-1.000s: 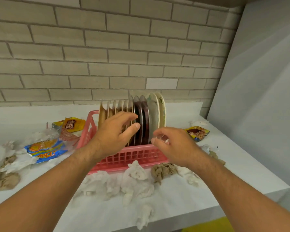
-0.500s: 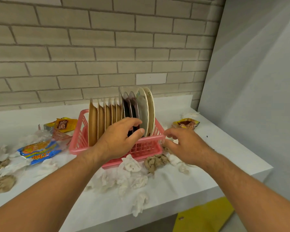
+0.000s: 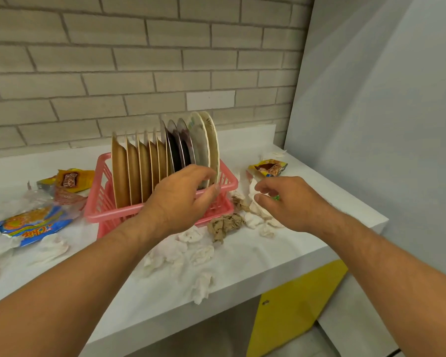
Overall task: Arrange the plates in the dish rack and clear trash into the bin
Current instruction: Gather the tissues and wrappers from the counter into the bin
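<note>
A pink dish rack (image 3: 113,215) stands on the white counter (image 3: 281,256). Upright in it are several brown plates (image 3: 133,171), dark plates (image 3: 175,148) and two white plates (image 3: 204,140). My left hand (image 3: 180,199) is at the rack's front right, its fingers and thumb curled round the lower edge of the white plates. My right hand (image 3: 289,202) hovers to the right of the rack over white tissues (image 3: 255,217), fingers loosely curled; a small green bit (image 3: 276,197) shows at its fingers. Crumpled brown paper (image 3: 224,224) lies in front of the rack.
Snack wrappers lie around: a yellow one (image 3: 268,168) at the right, a blue one (image 3: 34,222) and a yellow one (image 3: 72,177) at the left. More white tissues (image 3: 198,253) litter the front. A yellow surface (image 3: 294,305) shows below the counter edge. A wall stands close on the right.
My right hand left the rack's rim and moved right, over the tissues. My left hand shifted right along the plates to the white ones. The view swung slightly left.
</note>
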